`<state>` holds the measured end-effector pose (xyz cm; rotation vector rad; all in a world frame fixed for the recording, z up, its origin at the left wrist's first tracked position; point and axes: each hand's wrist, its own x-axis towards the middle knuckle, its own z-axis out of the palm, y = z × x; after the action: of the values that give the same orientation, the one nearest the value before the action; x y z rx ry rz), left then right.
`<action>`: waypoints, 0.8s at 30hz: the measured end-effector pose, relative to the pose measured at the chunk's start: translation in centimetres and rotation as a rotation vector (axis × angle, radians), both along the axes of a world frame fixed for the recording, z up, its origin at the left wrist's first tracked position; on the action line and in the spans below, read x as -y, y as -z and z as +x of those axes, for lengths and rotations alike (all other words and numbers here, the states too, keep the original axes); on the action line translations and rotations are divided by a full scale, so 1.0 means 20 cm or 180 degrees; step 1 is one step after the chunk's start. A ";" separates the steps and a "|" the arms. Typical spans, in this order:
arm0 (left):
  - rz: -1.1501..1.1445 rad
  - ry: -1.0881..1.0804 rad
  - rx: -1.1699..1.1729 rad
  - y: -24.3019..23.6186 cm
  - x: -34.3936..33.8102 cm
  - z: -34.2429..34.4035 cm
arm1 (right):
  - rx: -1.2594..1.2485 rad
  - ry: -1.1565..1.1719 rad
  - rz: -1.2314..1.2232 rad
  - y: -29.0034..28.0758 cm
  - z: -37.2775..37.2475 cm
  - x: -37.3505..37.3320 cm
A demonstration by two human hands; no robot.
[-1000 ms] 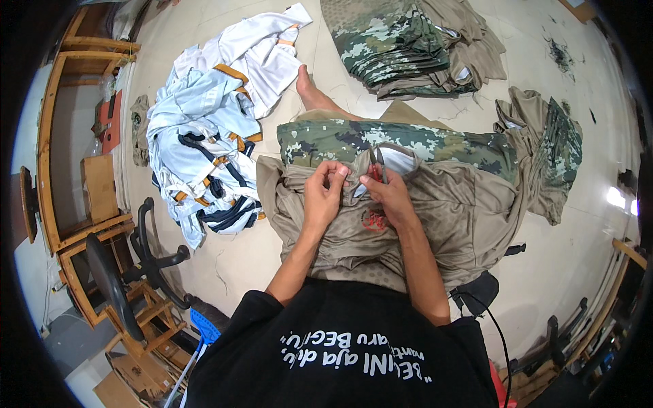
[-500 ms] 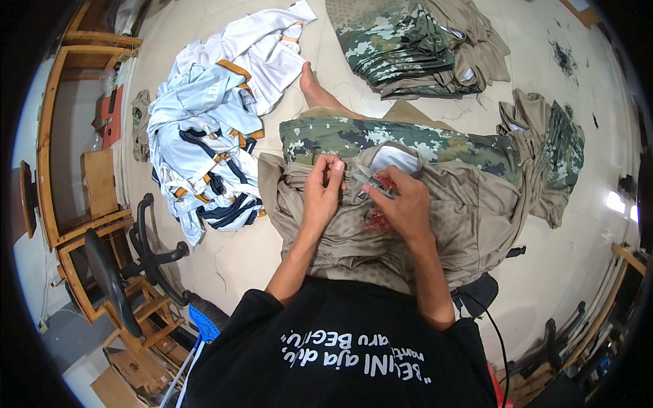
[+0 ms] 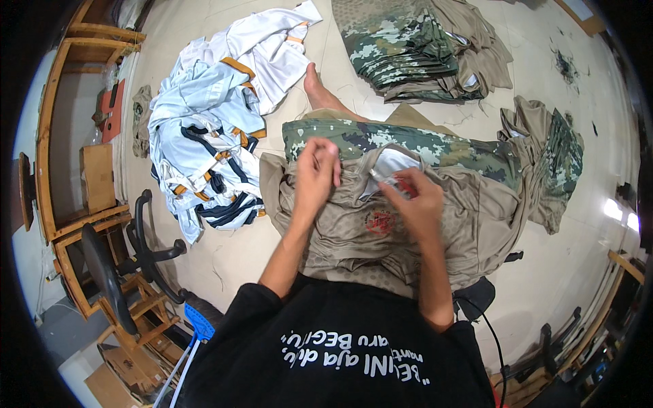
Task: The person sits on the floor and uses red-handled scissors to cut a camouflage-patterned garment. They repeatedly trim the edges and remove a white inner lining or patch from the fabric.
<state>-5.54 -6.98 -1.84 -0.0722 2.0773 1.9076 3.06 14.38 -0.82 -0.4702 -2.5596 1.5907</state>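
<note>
A brown patterned shirt (image 3: 469, 211) lies spread over my lap, its collar opening with the pale lining (image 3: 396, 163) facing up and a red emblem on its chest. Just right of that collar, my right hand (image 3: 420, 205) is closed round small thread snips (image 3: 404, 185) with red handles and a metal tip. My left hand (image 3: 317, 173) hovers over the shirt, left of the collar. Its fingers are bent and smeared by motion, and nothing shows in them. Beyond the shirt a camouflage sleeve or panel (image 3: 408, 139) runs across my legs.
White and light-blue garments (image 3: 197, 115) are heaped on the floor at left. Stacked camouflage and brown shirts (image 3: 408, 61) lie at the back, with another brown and camouflage garment (image 3: 554, 163) at right. A wooden shelf frame (image 3: 46, 149) and a black chair base (image 3: 146, 245) stand at far left.
My left hand has lifted away from the collar, up and to the left. My right hand has drawn right with the snips, so the hands are farther apart and the red emblem shows more.
</note>
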 end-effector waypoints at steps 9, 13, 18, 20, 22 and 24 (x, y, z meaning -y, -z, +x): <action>-0.1756 -0.0909 -0.2131 -0.11 -0.15 -0.29 | 0.0195 0.1681 0.0353 0.01 0.05 -0.21; -0.2458 0.0275 -0.2076 -0.04 -0.26 0.09 | 0.0649 0.1053 0.1151 0.12 -0.04 -0.10; -0.2728 -0.0159 -0.2229 -0.03 0.03 0.25 | -0.0233 0.1424 0.0954 0.05 0.05 -0.21; -0.2628 -0.0469 -0.2181 -0.19 0.15 0.33 | -0.0392 0.1569 0.0844 -0.09 0.23 -0.24; -0.2617 -0.0343 -0.2179 -0.30 0.19 0.46 | -0.0382 0.1401 0.1434 -0.14 0.48 -0.19; -0.2577 0.0216 -0.1697 -0.24 0.28 0.63 | -0.0485 0.0928 0.1787 -0.08 0.74 -0.15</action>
<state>7.00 -12.57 3.04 0.3540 3.0306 0.9909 17.81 17.31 0.72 -0.5918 -2.5195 0.7385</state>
